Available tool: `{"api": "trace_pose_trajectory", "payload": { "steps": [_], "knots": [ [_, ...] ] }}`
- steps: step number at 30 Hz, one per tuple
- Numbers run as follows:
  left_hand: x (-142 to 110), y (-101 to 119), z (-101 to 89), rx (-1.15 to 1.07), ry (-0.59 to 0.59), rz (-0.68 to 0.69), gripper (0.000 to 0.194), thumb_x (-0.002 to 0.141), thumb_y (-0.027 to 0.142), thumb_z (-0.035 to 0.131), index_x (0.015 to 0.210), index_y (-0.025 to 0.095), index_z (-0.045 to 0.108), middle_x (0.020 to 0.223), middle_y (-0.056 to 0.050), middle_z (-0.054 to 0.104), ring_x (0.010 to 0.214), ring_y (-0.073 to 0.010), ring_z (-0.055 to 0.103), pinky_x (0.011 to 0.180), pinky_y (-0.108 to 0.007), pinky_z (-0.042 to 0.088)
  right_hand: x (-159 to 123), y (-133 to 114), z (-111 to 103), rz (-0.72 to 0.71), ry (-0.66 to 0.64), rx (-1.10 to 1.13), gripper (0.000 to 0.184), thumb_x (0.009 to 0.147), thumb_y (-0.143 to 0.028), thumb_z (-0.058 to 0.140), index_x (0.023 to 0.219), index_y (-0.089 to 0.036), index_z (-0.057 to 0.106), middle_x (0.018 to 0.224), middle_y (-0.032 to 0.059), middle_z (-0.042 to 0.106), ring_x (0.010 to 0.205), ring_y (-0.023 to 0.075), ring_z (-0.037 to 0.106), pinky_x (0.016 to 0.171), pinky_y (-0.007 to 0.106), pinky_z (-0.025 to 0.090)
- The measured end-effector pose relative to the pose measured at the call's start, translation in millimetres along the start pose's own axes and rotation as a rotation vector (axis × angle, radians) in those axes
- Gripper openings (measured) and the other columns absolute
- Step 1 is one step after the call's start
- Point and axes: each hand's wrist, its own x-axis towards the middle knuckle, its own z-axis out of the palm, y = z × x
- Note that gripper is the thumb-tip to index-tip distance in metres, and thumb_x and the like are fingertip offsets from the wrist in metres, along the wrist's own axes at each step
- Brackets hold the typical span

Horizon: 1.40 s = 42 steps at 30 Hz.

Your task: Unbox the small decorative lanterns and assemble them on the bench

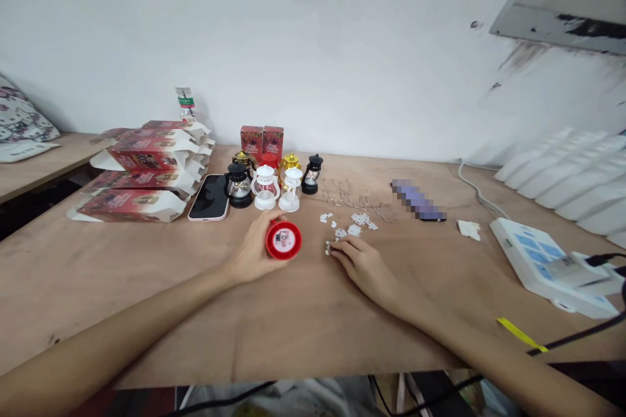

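Observation:
A red lantern lies tipped in my left hand, its round base turned toward me with a pale disc and small parts showing inside. My fingers wrap around its side. On the tabletop, my right hand has its fingertips together at some tiny white round pieces; whether one is pinched is hidden. Just beyond it are scattered white cut pieces. Several small lanterns stand upright behind, among them a white lantern, a black lantern and a gold lantern.
Folded red boxes are piled at the left, beside a phone. Two red boxes stand near the wall. Bent wires and a blurred purple object lie right of the lanterns. A power strip with cables sits at the right.

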Motion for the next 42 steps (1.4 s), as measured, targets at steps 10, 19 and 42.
{"api": "trace_pose_trajectory", "payload": {
  "steps": [10,19,42],
  "knots": [
    [1.1,1.6,-0.2,0.017,-0.032,0.018,0.06,0.065,0.026,0.07,0.117,0.022,0.039,0.112,-0.007,0.053,0.103,-0.0236,0.053,0.089,-0.039,0.044,17.6,2.3,-1.0,-0.21,0.095,-0.142,0.028,0.092,-0.019,0.038,0.08,-0.018,0.063,0.07,0.0062,0.065,0.062,0.0164,0.061,0.054,0.027,0.048],
    [0.9,5.7,-2.0,0.14,-0.105,0.032,0.062,0.066,0.03,0.068,0.118,0.021,0.036,0.116,-0.01,0.053,0.107,-0.0279,0.052,0.088,-0.043,0.041,42.4,-54.8,-25.6,-0.289,0.483,0.316,0.014,0.081,-0.011,0.06,0.09,-0.023,0.061,0.073,0.0001,0.069,0.069,0.0135,0.061,0.061,0.025,0.05],
    [1.6,8.1,0.6,0.187,-0.101,-0.022,0.061,0.066,0.032,0.068,0.118,0.021,0.037,0.114,-0.01,0.054,0.106,-0.0286,0.052,0.086,-0.042,0.04,48.2,-57.5,-16.1,-0.222,0.501,0.42,0.007,0.082,-0.014,0.06,0.083,-0.022,0.059,0.077,0.0019,0.063,0.075,0.0157,0.057,0.068,0.032,0.045]
  ]
}}
